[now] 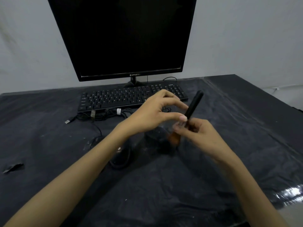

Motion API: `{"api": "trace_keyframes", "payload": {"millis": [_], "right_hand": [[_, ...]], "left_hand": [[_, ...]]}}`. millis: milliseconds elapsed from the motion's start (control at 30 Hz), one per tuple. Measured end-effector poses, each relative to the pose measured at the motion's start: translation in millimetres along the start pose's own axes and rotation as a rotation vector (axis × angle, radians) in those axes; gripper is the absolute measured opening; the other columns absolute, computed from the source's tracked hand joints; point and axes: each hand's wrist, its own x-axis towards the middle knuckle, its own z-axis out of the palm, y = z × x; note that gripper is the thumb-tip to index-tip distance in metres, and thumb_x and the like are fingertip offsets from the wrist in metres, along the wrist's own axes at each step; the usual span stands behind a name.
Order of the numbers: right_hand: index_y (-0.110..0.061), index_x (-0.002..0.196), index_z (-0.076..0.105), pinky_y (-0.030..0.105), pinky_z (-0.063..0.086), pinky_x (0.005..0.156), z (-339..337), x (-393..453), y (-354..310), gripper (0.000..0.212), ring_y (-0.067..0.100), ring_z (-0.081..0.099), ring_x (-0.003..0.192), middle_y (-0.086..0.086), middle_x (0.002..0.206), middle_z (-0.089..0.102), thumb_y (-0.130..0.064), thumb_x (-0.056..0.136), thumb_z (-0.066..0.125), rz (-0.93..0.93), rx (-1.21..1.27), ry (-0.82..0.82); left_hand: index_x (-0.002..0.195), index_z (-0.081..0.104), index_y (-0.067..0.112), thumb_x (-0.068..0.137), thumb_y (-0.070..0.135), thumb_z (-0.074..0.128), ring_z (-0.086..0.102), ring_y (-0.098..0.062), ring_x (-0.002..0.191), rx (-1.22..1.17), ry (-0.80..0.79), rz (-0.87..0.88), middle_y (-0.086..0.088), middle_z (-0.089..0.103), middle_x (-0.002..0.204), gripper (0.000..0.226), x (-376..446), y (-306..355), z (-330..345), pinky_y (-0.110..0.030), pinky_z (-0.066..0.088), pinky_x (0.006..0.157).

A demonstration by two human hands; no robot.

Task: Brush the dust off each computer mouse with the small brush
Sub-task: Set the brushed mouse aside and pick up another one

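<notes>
Two black mice lie on the counter (pixel 49 145): one mouse (pixel 121 154) beneath the left forearm, another mouse (pixel 157 138) under the brush (pixel 191 110). One right hand (pixel 198 136) grips the brush, bristles touching that mouse; the left hand (pixel 154 112) hovers with fingers relaxed, holding nothing.

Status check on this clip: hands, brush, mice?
Right hand grips black-handled brush, bristles down over a black mouse. Left hand open, hovering. Second mouse beneath left forearm.

- I see the monitor (pixel 122 36) at the table's (pixel 49 145) back, the keyboard (pixel 114 99) before it.
- Coiled cables (pixel 101 114) lie before the keyboard.
- Two mice sit nearer me: one (pixel 121 156) left, under my left forearm, the other (pixel 157 136) right, beneath the brush (pixel 193 105).
</notes>
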Motion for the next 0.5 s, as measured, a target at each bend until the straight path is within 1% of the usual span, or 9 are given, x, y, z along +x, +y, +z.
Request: {"api": "trace_keyframes", "payload": {"millis": [33,67,133,200,267,333,433,500], "right_hand": [[-0.017,0.079,0.07,0.024,0.045,0.057,-4.1,0.7,3.5,0.022,0.007,0.059,0.058,-0.003,0.064,0.067,-0.038,0.079,0.071,0.019,-0.004,0.047],[-0.016,0.078,0.069,0.019,0.042,0.053,-8.7,1.5,6.8,0.02,0.004,0.056,0.054,-0.005,0.06,0.065,-0.036,0.081,0.07,0.035,0.009,0.092],[-0.015,0.079,0.069,0.017,0.04,0.049,-16.0,4.7,13.3,0.017,0.004,0.054,0.051,-0.005,0.059,0.065,-0.032,0.084,0.068,0.049,0.065,0.144],[-0.013,0.08,0.07,0.019,0.042,0.049,-17.7,9.8,16.6,0.017,0.005,0.054,0.052,-0.003,0.06,0.066,-0.028,0.086,0.067,0.048,0.104,0.165],[-0.012,0.083,0.071,0.018,0.043,0.049,-14.0,16.8,18.8,0.014,0.006,0.055,0.054,-0.003,0.061,0.066,-0.025,0.086,0.068,0.05,0.121,0.165],[-0.012,0.087,0.071,0.017,0.043,0.049,-7.7,22.7,19.3,0.008,0.006,0.056,0.056,-0.004,0.062,0.067,-0.02,0.085,0.069,0.039,0.148,0.125],[-0.009,0.092,0.07,0.017,0.045,0.051,-0.1,28.2,21.3,0.01,0.006,0.057,0.059,-0.003,0.067,0.068,-0.012,0.083,0.071,0.027,0.175,0.061],[-0.008,0.093,0.07,0.017,0.045,0.051,1.9,30.3,21.7,0.011,0.006,0.056,0.06,0.0,0.071,0.068,-0.012,0.082,0.072,0.026,0.193,0.06]], "left_hand": [[0.112,0.068,0.029,0.078,0.034,0.075,0.052,-0.005,0.113,-0.013,-0.021,-0.042,0.003,0.055,0.115,0.035,-0.8,-4.4,-4.9,-0.018,0.036,0.103],[0.118,0.065,0.028,0.078,0.035,0.074,0.053,-0.006,0.114,-0.017,-0.045,-0.104,0.002,0.057,0.118,0.042,-3.1,-10.5,-11.2,-0.021,0.036,0.105],[0.126,0.06,0.027,0.073,0.038,0.077,0.052,-0.007,0.118,0.047,-0.12,-0.235,0.003,0.057,0.124,0.056,-12.4,-29.4,-24.5,-0.028,0.038,0.107],[0.133,0.054,0.028,0.068,0.037,0.084,0.045,-0.008,0.125,0.2,-0.255,-0.326,0.008,0.052,0.133,0.072,-23.6,-45.8,-30.6,-0.026,0.034,0.108],[0.14,0.047,0.029,0.063,0.036,0.088,0.034,-0.009,0.133,0.261,-0.358,-0.357,0.013,0.044,0.142,0.087,-29.3,-56.1,-28.3,-0.023,0.027,0.108],[0.143,0.041,0.031,0.06,0.034,0.09,0.026,-0.011,0.136,0.251,-0.398,-0.356,0.012,0.038,0.147,0.096,-28.4,-62.6,-23.7,-0.023,0.022,0.109],[0.143,0.039,0.036,0.058,0.032,0.091,0.02,-0.012,0.137,0.252,-0.425,-0.36,0.012,0.036,0.149,0.1,-19.0,-70.3,-20.5,-0.023,0.019,0.108],[0.142,0.041,0.039,0.058,0.032,0.091,0.018,-0.011,0.135,0.256,-0.464,-0.369,0.015,0.036,0.147,0.097,-12.1,-74.1,-18.5,-0.023,0.017,0.105]]}}
